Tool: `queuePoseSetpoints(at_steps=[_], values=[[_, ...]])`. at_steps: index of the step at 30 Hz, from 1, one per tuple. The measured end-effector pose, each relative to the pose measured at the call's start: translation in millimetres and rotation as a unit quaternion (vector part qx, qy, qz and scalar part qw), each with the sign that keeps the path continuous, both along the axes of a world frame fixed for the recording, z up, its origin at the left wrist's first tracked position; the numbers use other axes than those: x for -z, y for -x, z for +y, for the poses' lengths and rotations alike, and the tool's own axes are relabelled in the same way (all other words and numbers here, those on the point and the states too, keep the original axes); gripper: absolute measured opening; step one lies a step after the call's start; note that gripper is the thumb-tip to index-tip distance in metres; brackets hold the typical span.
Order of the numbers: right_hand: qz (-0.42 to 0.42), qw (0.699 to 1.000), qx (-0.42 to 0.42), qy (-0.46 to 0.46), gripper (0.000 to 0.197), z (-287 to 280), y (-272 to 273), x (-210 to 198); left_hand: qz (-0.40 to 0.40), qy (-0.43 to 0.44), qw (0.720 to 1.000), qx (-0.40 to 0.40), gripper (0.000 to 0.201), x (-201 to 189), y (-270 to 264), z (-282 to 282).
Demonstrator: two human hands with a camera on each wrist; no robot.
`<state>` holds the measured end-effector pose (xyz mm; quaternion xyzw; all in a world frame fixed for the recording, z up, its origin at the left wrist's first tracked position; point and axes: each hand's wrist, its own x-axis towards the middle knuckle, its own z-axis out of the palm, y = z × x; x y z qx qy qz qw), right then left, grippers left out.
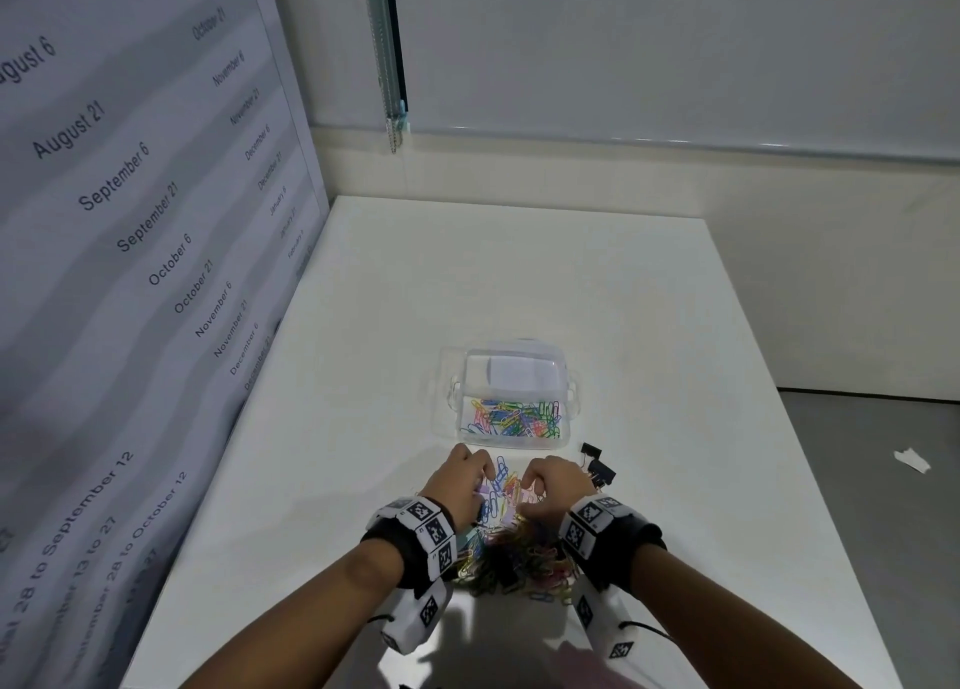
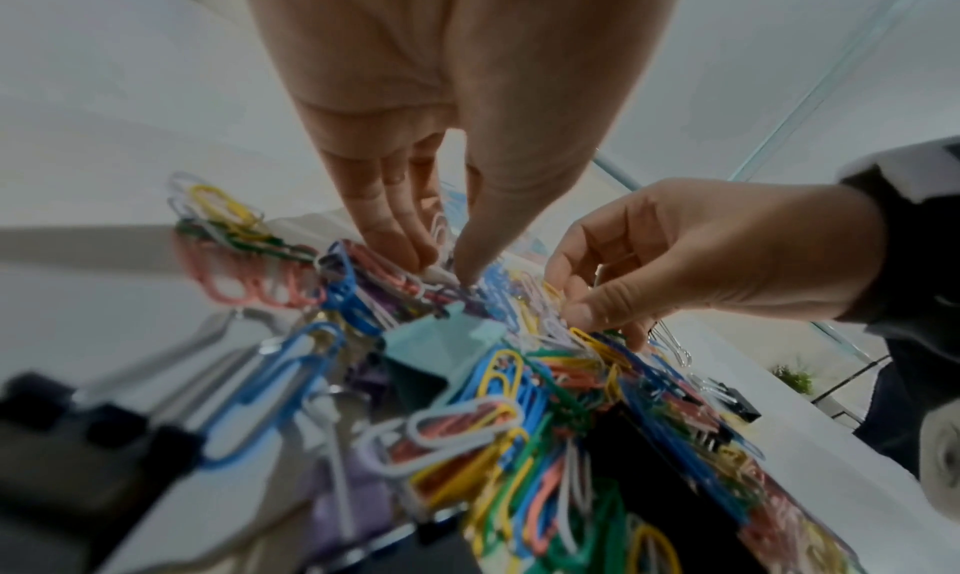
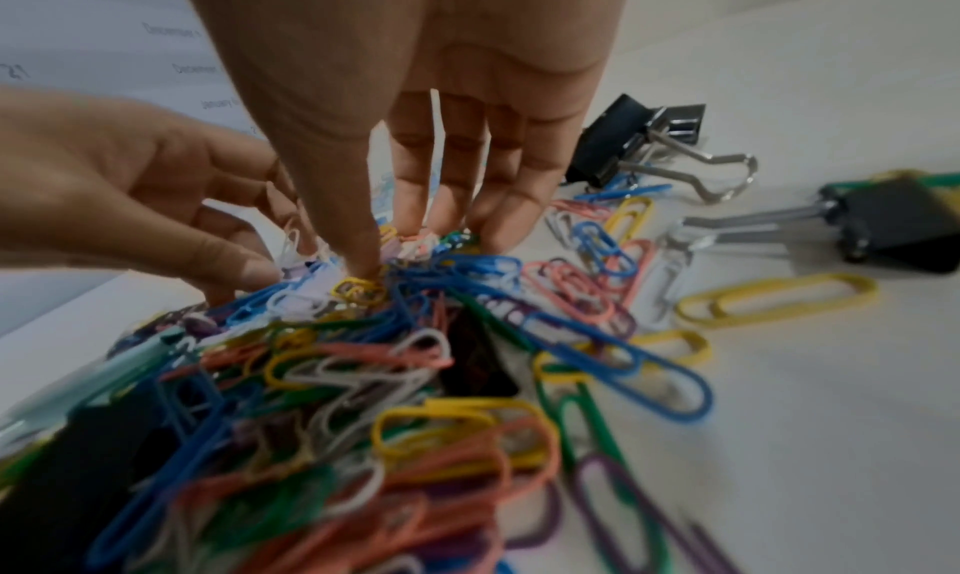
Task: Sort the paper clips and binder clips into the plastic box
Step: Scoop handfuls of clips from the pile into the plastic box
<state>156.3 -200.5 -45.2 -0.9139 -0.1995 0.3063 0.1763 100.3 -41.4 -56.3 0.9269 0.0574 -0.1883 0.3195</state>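
A clear plastic box (image 1: 569, 431) stands open mid-table, with coloured paper clips (image 1: 514, 418) in its near compartment. In front of it lies a mixed pile of paper clips (image 1: 519, 558) and binder clips. My left hand (image 1: 483, 473) reaches into the pile's far edge, and thumb and fingers pinch pale paper clips (image 2: 436, 273) there. A hand's width to the right, my right hand (image 1: 527, 480) has its curled fingers down on the pile, pinching clips (image 3: 410, 246) under the thumb. A teal binder clip (image 2: 442, 349) sits in the pile.
Two black binder clips (image 1: 597, 462) lie right of my right hand, seen close in the right wrist view (image 3: 623, 139). A printed calendar board (image 1: 130, 221) runs along the table's left edge. A scrap of white paper (image 1: 911, 460) lies on the floor at right.
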Motion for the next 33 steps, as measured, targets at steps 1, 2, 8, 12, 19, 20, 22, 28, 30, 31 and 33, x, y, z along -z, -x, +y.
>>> queuePoseSetpoints(at_steps=[1, 2, 8, 12, 19, 20, 22, 28, 30, 31, 33], values=[[-0.002, 1.000, -0.008, 0.008, 0.022, 1.7, 0.0, 0.5, -0.002, -0.002, 1.000, 0.005, 0.026, 0.6, 0.5, -0.2], [-0.004, 1.000, -0.016, 0.012, 0.022, 3.0, 0.0, 1.8, -0.005, -0.006, 1.000, 0.012, 0.023, 1.6, 0.9, -0.4], [0.009, 1.000, 0.000, 0.012, 0.037, 0.0, 1.4, 0.1, -0.012, -0.035, 0.999, 0.018, 0.028, 4.6, -0.6, -0.9], [0.000, 1.000, 0.022, -0.019, 0.035, -4.8, 2.4, -4.9, -0.026, -0.038, 0.999, 0.007, 0.021, 5.7, -3.9, 1.9], [-0.002, 0.997, 0.055, -0.057, 0.023, -14.2, 0.9, -6.8, -0.055, -0.073, 0.995, 0.038, 0.014, 7.8, -5.3, 7.8], [0.002, 0.998, 0.041, -0.054, 0.014, -13.8, 0.3, -6.8, -0.063, -0.066, 0.995, 0.034, 0.014, 8.7, -4.9, 8.1], [0.010, 0.999, 0.008, -0.035, 0.023, -11.3, -1.9, -5.1, -0.082, -0.037, 0.996, 0.015, 0.011, 10.0, -4.4, 8.2], [0.012, 0.999, -0.030, -0.004, 0.019, -4.9, -4.0, -0.9, -0.083, 0.057, 0.991, -0.085, 0.012, -0.1, -2.6, 11.4], [0.009, 1.000, -0.011, -0.017, 0.010, -7.8, -3.3, -2.0, -0.073, 0.090, 0.986, -0.121, 0.012, -4.5, -1.8, 16.9], [0.005, 1.000, 0.000, -0.022, 0.016, -9.9, -3.4, -1.7, -0.065, 0.099, 0.984, -0.136, 0.012, -5.6, -1.5, 21.0], [0.001, 0.999, 0.025, -0.031, 0.029, -15.5, -4.1, -2.0, -0.054, 0.094, 0.981, -0.158, 0.014, -5.4, -1.2, 31.0]])
